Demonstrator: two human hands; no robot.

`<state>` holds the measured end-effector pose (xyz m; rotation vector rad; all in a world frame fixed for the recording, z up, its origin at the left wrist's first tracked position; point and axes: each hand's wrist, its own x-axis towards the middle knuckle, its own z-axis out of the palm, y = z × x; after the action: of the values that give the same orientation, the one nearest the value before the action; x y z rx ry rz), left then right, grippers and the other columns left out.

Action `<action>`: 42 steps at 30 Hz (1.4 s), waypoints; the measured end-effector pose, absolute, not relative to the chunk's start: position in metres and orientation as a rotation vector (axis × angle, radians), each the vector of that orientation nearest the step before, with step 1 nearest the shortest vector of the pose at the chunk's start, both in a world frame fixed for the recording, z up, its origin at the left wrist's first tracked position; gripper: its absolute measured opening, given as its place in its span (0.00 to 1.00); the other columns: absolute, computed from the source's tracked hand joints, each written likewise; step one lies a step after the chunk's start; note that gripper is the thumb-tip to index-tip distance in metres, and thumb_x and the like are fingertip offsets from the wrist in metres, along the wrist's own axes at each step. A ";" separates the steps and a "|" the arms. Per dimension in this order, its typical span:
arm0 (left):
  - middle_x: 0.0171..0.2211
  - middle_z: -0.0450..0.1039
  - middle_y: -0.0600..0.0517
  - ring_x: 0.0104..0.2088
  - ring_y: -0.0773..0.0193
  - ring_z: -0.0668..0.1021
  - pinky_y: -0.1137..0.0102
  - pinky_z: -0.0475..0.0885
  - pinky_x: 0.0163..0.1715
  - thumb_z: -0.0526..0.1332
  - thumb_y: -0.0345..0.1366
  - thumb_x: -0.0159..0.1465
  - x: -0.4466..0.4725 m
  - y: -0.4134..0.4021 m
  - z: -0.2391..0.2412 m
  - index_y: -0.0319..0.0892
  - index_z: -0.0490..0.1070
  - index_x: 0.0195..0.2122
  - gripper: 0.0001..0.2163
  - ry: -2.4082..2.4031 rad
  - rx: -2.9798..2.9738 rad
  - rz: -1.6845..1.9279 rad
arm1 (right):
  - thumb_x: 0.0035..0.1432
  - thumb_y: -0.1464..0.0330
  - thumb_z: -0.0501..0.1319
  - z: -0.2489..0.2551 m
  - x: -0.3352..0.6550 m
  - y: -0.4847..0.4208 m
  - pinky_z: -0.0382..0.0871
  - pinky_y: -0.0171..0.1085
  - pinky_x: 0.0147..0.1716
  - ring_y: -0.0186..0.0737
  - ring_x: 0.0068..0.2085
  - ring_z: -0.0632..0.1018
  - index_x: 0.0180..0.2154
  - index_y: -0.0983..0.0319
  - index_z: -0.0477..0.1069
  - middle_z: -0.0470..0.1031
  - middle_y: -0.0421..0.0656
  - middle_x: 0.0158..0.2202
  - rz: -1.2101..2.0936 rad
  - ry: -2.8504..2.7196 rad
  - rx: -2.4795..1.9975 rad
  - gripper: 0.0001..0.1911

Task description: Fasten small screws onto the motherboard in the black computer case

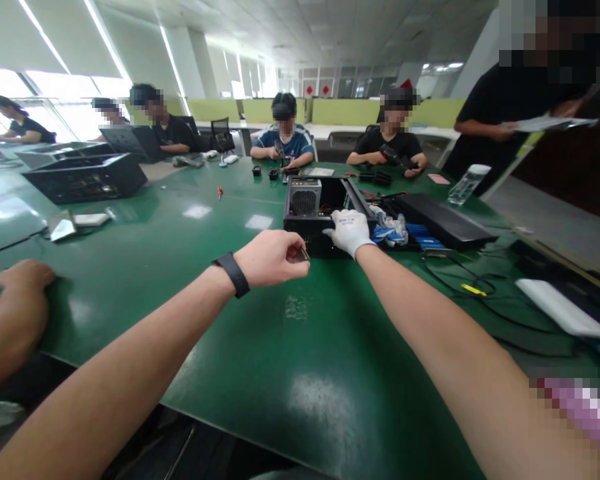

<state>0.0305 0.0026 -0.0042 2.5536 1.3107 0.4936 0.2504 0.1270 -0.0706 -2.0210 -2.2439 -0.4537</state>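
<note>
An open black computer case (305, 230) lies on the green table in front of me, a grey power supply (306, 199) in its left part. My right hand (349, 231), in a white glove, grips the near rim of the case; its thumb points left and some fingertips are hidden. Bare, with a dark band on the wrist, my left hand (273, 259) is closed in a pinch just left of and nearer than the case. Between its thumb and fingers is a small flat piece with a metallic edge (305, 254), mostly covered by the fingers.
Blue-and-white gloves (391, 228) and a black panel (440, 219) lie right of the case. Cables (473, 290) and a white slab (563, 308) are nearer on the right. A water bottle (470, 183) stands behind. Another person's arm (17, 313) rests at left; several people sit opposite.
</note>
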 end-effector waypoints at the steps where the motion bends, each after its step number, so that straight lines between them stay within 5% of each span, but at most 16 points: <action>1: 0.28 0.77 0.53 0.28 0.68 0.75 0.74 0.68 0.31 0.60 0.40 0.56 0.028 -0.001 -0.009 0.40 0.77 0.36 0.11 1.307 2.546 0.485 | 0.62 0.56 0.58 -0.069 0.250 0.134 0.69 0.50 0.50 0.44 0.50 0.73 0.54 0.62 0.67 0.69 0.48 0.54 -0.448 -2.243 -2.029 0.23; 10: 0.30 0.77 0.52 0.30 0.67 0.75 0.72 0.67 0.33 0.58 0.40 0.59 0.006 -0.011 -0.014 0.40 0.76 0.36 0.11 1.343 2.634 0.490 | 0.62 0.56 0.58 -0.067 0.247 0.125 0.69 0.49 0.49 0.43 0.49 0.73 0.53 0.62 0.67 0.70 0.47 0.52 -0.423 -2.279 -2.019 0.22; 18: 0.34 0.78 0.49 0.33 0.64 0.76 0.71 0.69 0.36 0.61 0.43 0.57 0.030 0.020 0.024 0.38 0.74 0.43 0.17 1.511 2.623 0.643 | 0.62 0.51 0.54 -0.079 0.241 0.025 0.55 0.44 0.41 0.49 0.46 0.70 0.46 0.63 0.68 0.73 0.52 0.44 -0.496 -2.281 -1.951 0.24; 26: 0.34 0.80 0.46 0.38 0.57 0.79 0.69 0.71 0.40 0.64 0.43 0.52 0.086 0.060 -0.017 0.39 0.79 0.35 0.15 1.441 2.786 0.000 | 0.62 0.54 0.55 -0.081 0.240 -0.094 0.48 0.42 0.35 0.47 0.39 0.68 0.42 0.60 0.68 0.71 0.46 0.36 -0.470 -2.320 -1.904 0.17; 42: 0.44 0.79 0.36 0.44 0.49 0.80 0.67 0.75 0.42 0.72 0.38 0.46 0.130 0.055 -0.079 0.32 0.78 0.46 0.25 1.239 2.726 -0.914 | 0.48 0.60 0.68 -0.085 0.247 -0.180 0.44 0.41 0.32 0.43 0.30 0.63 0.32 0.56 0.70 0.67 0.40 0.26 -0.235 -2.234 -1.763 0.11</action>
<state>0.1295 0.0550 -0.0785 2.7257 1.2388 -0.9139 0.2469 -0.1798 -0.0845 -1.7628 -2.2338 -0.2348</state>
